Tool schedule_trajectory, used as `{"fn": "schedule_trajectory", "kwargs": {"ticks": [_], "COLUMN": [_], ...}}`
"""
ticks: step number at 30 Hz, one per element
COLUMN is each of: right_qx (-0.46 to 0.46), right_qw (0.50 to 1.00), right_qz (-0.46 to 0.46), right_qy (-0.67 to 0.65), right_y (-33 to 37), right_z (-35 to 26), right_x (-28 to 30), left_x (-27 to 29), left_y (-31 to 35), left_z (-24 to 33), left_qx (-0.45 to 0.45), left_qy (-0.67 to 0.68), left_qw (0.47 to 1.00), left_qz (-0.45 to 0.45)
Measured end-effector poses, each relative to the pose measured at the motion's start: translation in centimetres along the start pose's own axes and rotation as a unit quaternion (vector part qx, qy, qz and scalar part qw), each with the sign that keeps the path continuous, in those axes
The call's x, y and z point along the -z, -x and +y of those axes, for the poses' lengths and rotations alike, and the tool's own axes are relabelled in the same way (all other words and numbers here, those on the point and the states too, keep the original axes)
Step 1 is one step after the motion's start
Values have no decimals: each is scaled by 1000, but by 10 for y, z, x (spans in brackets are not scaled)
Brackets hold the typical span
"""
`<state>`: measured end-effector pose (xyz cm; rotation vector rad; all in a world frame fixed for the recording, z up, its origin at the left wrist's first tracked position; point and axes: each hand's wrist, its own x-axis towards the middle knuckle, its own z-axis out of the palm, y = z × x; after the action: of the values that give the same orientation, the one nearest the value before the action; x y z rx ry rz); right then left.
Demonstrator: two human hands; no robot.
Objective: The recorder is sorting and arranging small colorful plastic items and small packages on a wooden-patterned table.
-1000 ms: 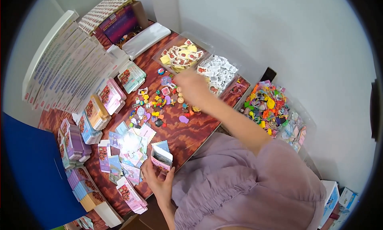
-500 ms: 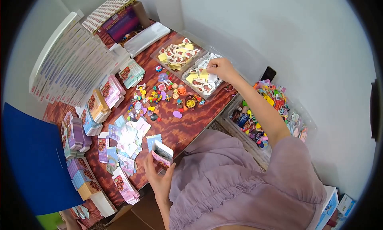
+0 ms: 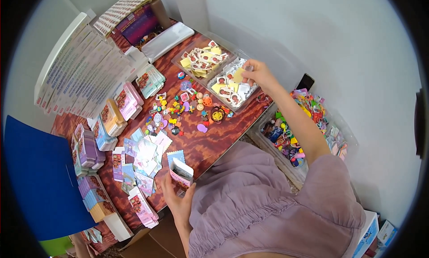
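Near the table's front edge, my left hand (image 3: 177,198) grips a small pink carton (image 3: 181,179) whose top stands open. Something greyish lies inside it, too shaded to make out. My right hand (image 3: 258,74) is above the clear plastic tray (image 3: 237,109), pinching a yellow paper slip (image 3: 238,75). Beneath it, this tray compartment holds white slips and printed stickers (image 3: 225,91). More yellow and printed slips (image 3: 203,61) fill the compartment to its left. A blue scalloped card (image 3: 176,156) lies just behind the carton.
Small colourful trinkets (image 3: 181,108) and a pile of cards (image 3: 146,153) cover mid-table. Stacked cartons (image 3: 107,119) line the left, beside a blue panel (image 3: 40,182). A bin of toys (image 3: 286,135) and a phone (image 3: 305,82) are at right. Another person's hand (image 3: 79,245) shows lower left.
My right hand has shifted slightly right and lifted a yellow slip from the tray. My left hand keeps the carton in nearly the same place. The whole view has moved a little.
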<state>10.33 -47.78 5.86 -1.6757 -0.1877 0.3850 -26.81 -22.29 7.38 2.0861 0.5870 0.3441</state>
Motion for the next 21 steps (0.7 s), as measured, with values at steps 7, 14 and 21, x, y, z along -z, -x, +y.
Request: {"fn": "schedule_trajectory", "kwargs": {"ticks": [7,14,21], "right_qx": [100,15,-3], "right_qw": [992,996,995], "right_qz": [57,63,8], "right_qy": [59,64,99], "right_y": [4,6,-15], "right_z": [9,-10,-16], "right_x": [-18,-16,27], "left_x": [5,12,11], "left_y": [-11,-24,-26], "left_z": [-8,-15,-17], "left_qx": [-41,-22,24], "left_qy": [-45,-41,21], "left_qw": [998,999,999], "left_qz": [7,-5,25]}}
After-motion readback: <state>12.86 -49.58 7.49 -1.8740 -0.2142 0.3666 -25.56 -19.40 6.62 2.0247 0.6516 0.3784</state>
